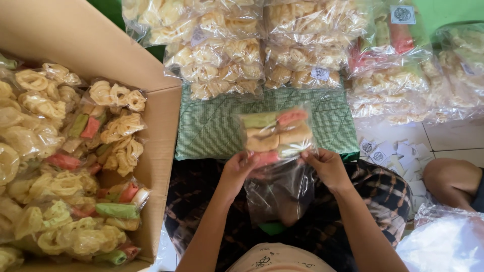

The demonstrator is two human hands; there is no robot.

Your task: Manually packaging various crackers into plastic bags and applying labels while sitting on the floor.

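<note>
Both hands grip one clear bag of coloured crackers (276,136) — the left hand (237,171) pinches its lower left edge, the right hand (327,166) its lower right, fingers clamped on the plastic. The bag hangs above the near edge of a green cushion (212,126). A cardboard box (161,131) of filled bags stands at the left — more stacked bags (227,55) lie along the cushion's far edge.
</note>
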